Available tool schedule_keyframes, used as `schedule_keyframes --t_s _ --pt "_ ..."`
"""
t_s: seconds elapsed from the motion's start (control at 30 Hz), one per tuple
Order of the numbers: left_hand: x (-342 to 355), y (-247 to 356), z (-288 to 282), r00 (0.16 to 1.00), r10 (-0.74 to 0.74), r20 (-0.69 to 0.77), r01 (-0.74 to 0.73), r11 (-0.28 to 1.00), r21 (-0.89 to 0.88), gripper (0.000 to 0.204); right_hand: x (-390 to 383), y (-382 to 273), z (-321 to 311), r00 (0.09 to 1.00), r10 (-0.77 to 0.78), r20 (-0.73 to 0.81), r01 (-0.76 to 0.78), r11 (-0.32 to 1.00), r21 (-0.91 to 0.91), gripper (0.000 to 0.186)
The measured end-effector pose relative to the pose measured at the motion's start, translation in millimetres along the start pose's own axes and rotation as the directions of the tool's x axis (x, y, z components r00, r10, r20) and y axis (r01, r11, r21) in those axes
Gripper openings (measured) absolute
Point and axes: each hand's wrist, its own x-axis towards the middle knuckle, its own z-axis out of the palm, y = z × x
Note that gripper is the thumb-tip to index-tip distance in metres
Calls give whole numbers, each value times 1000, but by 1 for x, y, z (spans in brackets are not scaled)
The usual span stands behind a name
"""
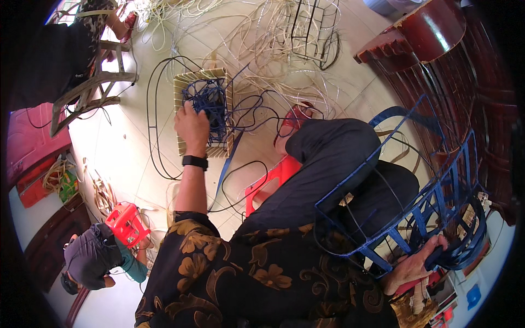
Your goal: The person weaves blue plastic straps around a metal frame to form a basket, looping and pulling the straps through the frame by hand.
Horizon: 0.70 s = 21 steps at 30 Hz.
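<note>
My left hand (192, 130), with a black band on its wrist, reaches over a rectangular pale woven basket (229, 136) on the floor. Its fingers curl down onto a tangle of thin blue strips (214, 121) inside; the fingertips are partly hidden. At the lower right, my right hand (411, 267) is closed around a bundle of dark blue strips (460, 257). That bundle hangs beside a wire frame partly wrapped in blue strip (387, 235), which rests across my legs and leans to the right.
Loose pale strips (262, 38) and a bare black wire frame (316, 33) lie ahead. Thin black wire hoops (155, 126) surround the basket's left. A wooden chair (90, 85) is at left, dark red furniture (437, 38) at right. Another person (95, 257) bends near a red stool (127, 224).
</note>
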Motion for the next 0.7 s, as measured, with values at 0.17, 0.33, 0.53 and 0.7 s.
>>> schedule_keyframes --t_s 0.17,0.33,0.53,0.7 --pt "-29 124 6 955 275 112 -47 513 -857 21 -2 0 -11 999 -8 51 37 799 -600 15" --pt "-58 222 79 556 681 476 -45 597 -801 27 24 19 -20 919 -346 189 85 -296 -951 18" --pt "-44 238 70 392 701 596 -240 703 -669 32 52 43 -35 594 -235 770 -464 -882 89 8" --pt "23 178 22 330 893 307 326 197 -925 21 27 33 -29 682 -187 707 -418 -893 167 14"
